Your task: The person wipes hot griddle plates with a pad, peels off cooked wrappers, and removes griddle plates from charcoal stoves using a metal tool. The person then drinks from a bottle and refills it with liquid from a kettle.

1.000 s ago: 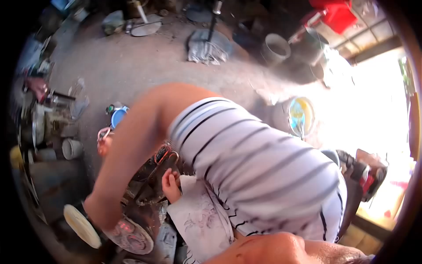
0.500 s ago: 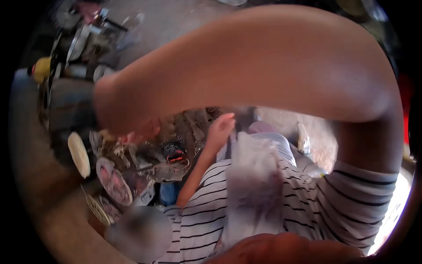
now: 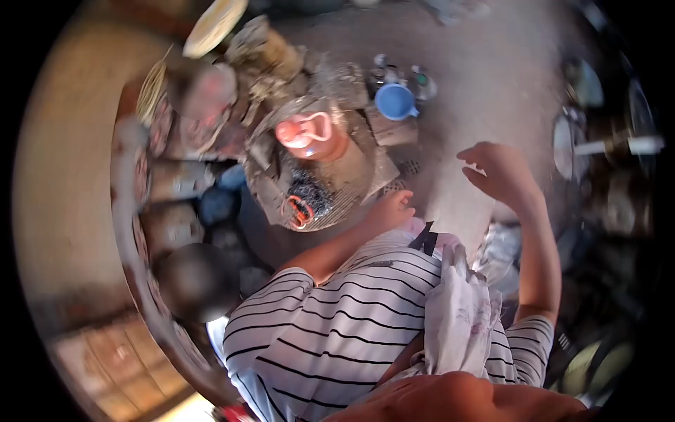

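My right hand (image 3: 498, 169) is raised over the pale floor, its fingers loosely bent and apart with nothing in them. Close to my lap is my left hand (image 3: 395, 209), fingers slightly curled and apart, and I see nothing held there. Beyond the left hand, a reddish jug (image 3: 327, 144) with a looped handle stands on a cluttered low surface. Nearer to that hand lie a dark, tangled mesh-like bundle (image 3: 311, 191) and an orange-red ring (image 3: 301, 213). A whitish cloth (image 3: 460, 316) hangs down the front of my striped shirt.
A blue mug (image 3: 396, 102) stands beyond the low surface, near small bottles (image 3: 424, 83). A cut log (image 3: 271, 49) and a pale oval disc (image 3: 214, 27) lie at the far left. Blurred pots (image 3: 176, 225) line the left side. Metal dishes (image 3: 564, 144) are on the right.
My right arm, which stretched across the view close to the camera, has come down to the right. My view has turned, and the jug and blue mug are now visible.
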Demonstrator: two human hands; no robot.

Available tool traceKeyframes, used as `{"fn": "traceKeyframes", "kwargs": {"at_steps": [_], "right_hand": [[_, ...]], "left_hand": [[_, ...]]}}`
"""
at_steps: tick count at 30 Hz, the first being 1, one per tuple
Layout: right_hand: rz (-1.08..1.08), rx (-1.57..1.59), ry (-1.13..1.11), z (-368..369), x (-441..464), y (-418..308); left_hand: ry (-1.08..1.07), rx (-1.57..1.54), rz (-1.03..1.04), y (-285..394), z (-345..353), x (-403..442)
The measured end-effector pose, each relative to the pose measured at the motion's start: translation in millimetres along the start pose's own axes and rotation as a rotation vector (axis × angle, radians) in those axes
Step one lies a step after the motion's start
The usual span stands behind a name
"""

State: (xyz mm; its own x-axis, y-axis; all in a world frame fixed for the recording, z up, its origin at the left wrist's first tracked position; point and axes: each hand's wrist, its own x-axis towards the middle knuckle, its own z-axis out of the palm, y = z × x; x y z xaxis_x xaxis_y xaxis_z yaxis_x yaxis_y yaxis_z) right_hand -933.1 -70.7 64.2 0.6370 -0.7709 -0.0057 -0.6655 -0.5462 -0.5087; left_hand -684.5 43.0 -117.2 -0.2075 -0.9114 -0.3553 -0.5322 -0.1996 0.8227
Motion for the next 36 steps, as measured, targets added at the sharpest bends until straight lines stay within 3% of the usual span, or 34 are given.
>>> {"fn": "traceKeyframes", "kwargs": {"at_steps": [3,4,7,10,13,16,18,22,29,32,36], "right_hand": [[-0.082,0.175,-0.029,-2,48,5],[-0.109,0.228,-0.04,1,63,6],[-0.256,0.355,-0.072,5,108,1],[-0.413,0.405,-0.135,27,148,-9],[-0.624,0.368,-0.033,63,190,-44],[-0.709,0.161,0.036,95,228,-89],[-0.761,0.014,0.11,117,245,-109],[-0.746,-0.141,-0.149,127,262,-131],[-0.85,0.167,-0.101,136,275,-120],[-0.802,0.367,-0.238,131,293,-116],[-0.703,0.697,-0.374,115,326,-113]], "left_hand": [[0.228,-0.017,-0.151,27,-17,4],[0.312,-0.16,-0.232,35,-25,2],[0.728,-0.118,-0.325,6,-20,4],[0.921,-0.151,-0.513,22,-40,-8],[1.269,-0.105,-0.479,-2,-43,-1],[1.364,-0.098,-0.541,-2,-63,20],[1.437,0.025,-0.448,-26,-69,36],[1.453,-0.036,-0.365,-7,-91,45],[1.53,0.045,-0.226,-14,-98,60],[1.639,0.047,-0.251,2,-105,63],[1.654,0.158,-0.093,-11,-103,64]]}}
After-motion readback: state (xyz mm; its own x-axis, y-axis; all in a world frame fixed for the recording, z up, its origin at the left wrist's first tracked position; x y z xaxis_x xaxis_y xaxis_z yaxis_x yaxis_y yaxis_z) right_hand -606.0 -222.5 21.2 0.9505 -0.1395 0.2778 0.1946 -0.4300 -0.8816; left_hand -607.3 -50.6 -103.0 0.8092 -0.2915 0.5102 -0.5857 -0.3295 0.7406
